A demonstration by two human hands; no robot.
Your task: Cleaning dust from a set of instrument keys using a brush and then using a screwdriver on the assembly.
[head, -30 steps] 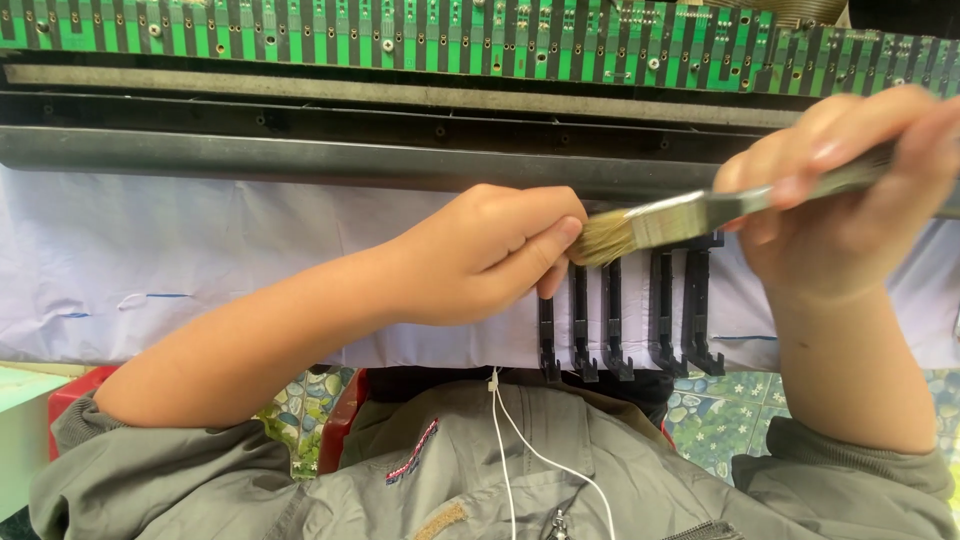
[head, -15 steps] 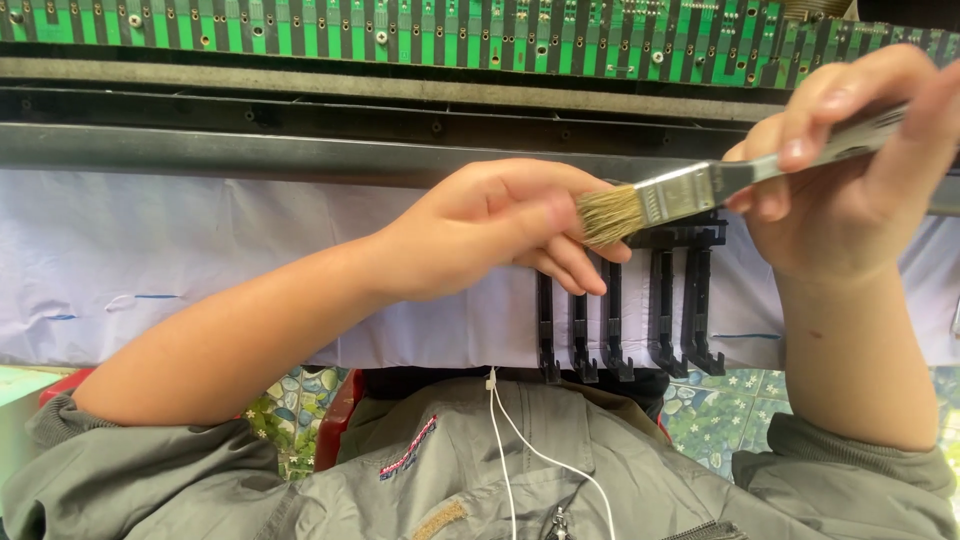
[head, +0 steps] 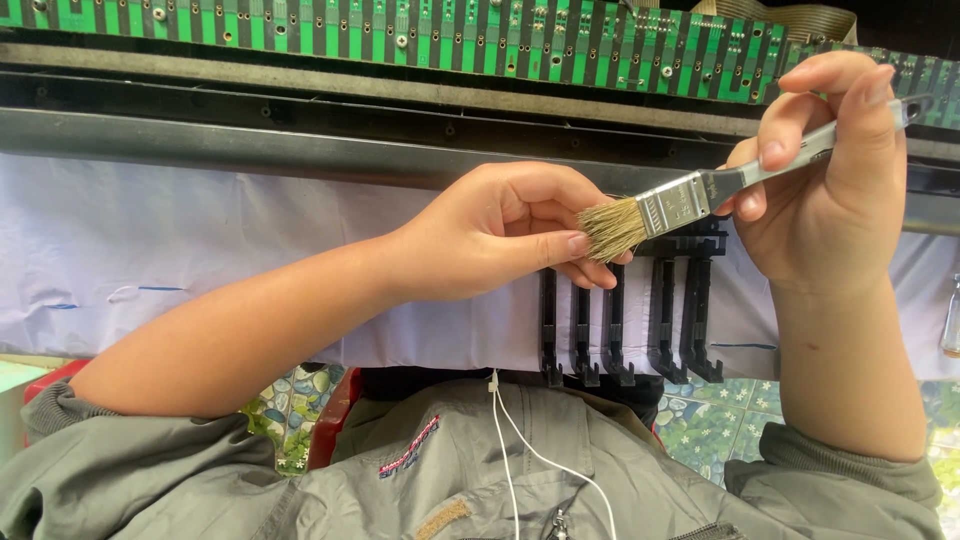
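Green circuit board [head: 420,40] runs across the top of the view, and below it a long dark metal frame [head: 300,150] sits above a pale sheet [head: 200,250] spread over the work surface. Against that sheet hangs a set of black key-like plastic parts [head: 625,320], joined in a row. The left hand [head: 500,235] is curled closed around the top of these parts, holding them up. The right hand [head: 830,190] pinches the grey handle of a small paintbrush [head: 680,205] between thumb and fingers — its tan bristles lie against the left fingertips, at the upper end of the black parts. By the look of it, the step in hand is brushing dust off the held parts. A further stroke would call for a steady left grip and short, light sweeps along each black strip — without letting the metal ferrule scrape the plastic.
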